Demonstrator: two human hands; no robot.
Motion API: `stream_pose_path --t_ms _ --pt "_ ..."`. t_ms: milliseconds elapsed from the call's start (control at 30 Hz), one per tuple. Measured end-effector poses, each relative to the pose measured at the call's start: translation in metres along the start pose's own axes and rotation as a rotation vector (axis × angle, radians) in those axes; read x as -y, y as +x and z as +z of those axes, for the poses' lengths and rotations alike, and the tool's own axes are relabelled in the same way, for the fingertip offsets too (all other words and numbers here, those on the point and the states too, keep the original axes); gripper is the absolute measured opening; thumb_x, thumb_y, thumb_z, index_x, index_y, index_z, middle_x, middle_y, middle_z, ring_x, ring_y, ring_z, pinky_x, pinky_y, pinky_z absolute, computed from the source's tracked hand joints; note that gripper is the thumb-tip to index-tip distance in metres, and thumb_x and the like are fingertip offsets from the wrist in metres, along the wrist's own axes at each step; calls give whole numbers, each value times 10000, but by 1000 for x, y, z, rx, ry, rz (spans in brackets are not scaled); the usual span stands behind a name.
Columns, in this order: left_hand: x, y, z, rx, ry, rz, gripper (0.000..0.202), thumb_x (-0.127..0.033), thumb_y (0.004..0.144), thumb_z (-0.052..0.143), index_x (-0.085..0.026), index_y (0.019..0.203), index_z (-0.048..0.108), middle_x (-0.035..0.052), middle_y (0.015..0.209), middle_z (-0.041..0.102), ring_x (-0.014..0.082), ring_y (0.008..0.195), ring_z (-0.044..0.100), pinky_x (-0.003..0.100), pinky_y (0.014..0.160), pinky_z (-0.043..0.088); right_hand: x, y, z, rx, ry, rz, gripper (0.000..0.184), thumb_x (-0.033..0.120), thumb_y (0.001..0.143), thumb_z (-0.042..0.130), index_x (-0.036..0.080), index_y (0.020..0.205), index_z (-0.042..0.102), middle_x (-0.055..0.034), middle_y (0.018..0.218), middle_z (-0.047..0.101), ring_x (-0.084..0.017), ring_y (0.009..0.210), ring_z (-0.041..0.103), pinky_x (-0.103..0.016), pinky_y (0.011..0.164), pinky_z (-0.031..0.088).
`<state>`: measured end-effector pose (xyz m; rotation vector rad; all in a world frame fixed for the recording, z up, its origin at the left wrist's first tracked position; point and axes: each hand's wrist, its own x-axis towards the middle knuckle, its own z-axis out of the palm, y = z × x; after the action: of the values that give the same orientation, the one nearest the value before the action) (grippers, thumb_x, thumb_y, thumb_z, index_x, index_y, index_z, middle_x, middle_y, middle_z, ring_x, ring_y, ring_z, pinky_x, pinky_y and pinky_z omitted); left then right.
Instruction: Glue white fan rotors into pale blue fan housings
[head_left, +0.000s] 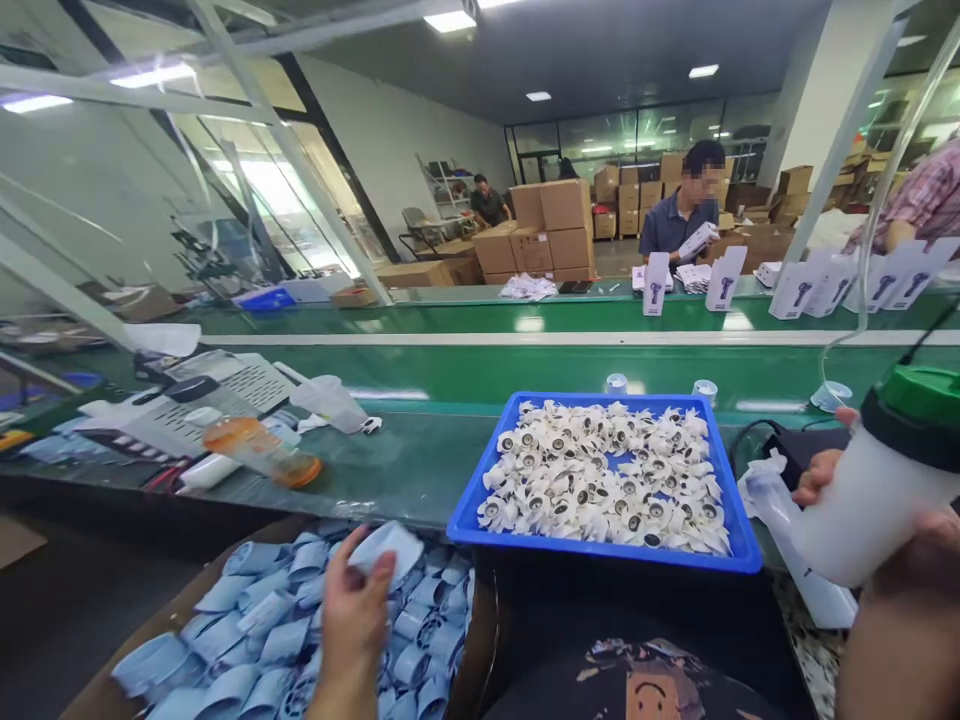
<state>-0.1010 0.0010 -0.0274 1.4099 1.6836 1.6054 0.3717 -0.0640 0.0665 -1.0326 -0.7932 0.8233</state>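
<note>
The person's hands stood well apart. The left hand pinched a pale blue curved sleeve by one edge, just above an open cardboard box heaped with more such sleeves. The right hand gripped a white plastic bottle with a green cap, which lay tilted across the person's front. Between the hands sat a blue plastic tray packed with white finned parts with round metal centres, its near rim seeming to reach the edge of the green counter. That looked like the weak spot: a knock from an elbow or the bottle could have tipped the tray and scattered the parts. A loose pinch might have let the thin sleeve fall back into the heap, and a slack grip might have let the smooth bottle slide. Across the belt, a co-worker held a white carton, well away from all this.
</note>
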Motion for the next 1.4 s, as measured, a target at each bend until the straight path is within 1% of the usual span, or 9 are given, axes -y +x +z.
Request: stream_pose_path --t_ms 67,133,200,267,333,467,633,1167,1400 --pt "-13 -1 29 213 -105 74 617 -584 708 713 -204 1167 554 64 918 700 251 832 706 370 736 597 3 -2 12 90 59 -15 803 588 446 837 342 1177 612 -99 861 640 -283 688 654 -407 546 538" --pt "-35 -9 61 511 -181 238 524 -477 752 695 -211 1184 561 121 1122 688 296 1047 674 431 919 553 4 -2 30 176 145 -5 719 506 478 830 314 1139 623 -94 932 663 -289 705 683 -411 552 555" --pt "-62 -20 93 787 -191 416 525 -425 780 661 -214 1242 529 128 1137 684 288 1048 671 445 943 537 4 1 51 242 249 -41 554 499 528 794 254 1006 659 -45 773 648 -218 610 660 -349 543 549" --pt "-89 -31 122 989 -137 553 618 -417 749 708 -214 1290 489 119 1118 690 273 1001 679 439 924 540 4 3 72 280 270 -87 443 539 589 773 197 848 664 -30 743 628 -163 600 638 -285 544 538" --pt "-113 -41 147 1097 -66 657 659 -436 702 775 -208 1263 515 114 1110 695 269 984 675 422 897 541 5 3 91 278 265 -151 570 689 590 756 168 796 653 -23 736 602 -132 591 612 -260 531 535" --pt "-141 -54 172 1090 -87 776 429 -459 718 759 -192 1025 622 71 922 710 230 826 666 345 736 538 9 -3 115 255 297 -201 562 661 603 784 163 818 637 -10 774 583 -111 615 603 -245 542 540" --pt "-147 -61 167 1050 -160 745 273 -411 734 722 -193 862 621 28 795 680 180 706 628 292 631 497 7 -12 118 277 276 -197 513 604 636 795 164 845 637 -15 793 569 -117 623 600 -262 544 547" --pt "-142 -63 164 1064 -149 686 283 -439 763 696 -193 867 605 33 808 677 175 697 611 285 608 463 3 -10 119 261 247 -126 559 618 581 820 178 859 616 -7 774 607 -125 609 610 -270 541 560" --pt "-145 -64 165 1120 -100 661 343 -477 756 712 -190 919 617 49 840 683 201 738 629 310 638 488 4 -13 119 233 179 -104 534 652 628 772 198 868 624 -13 824 623 -143 653 627 -292 572 572"
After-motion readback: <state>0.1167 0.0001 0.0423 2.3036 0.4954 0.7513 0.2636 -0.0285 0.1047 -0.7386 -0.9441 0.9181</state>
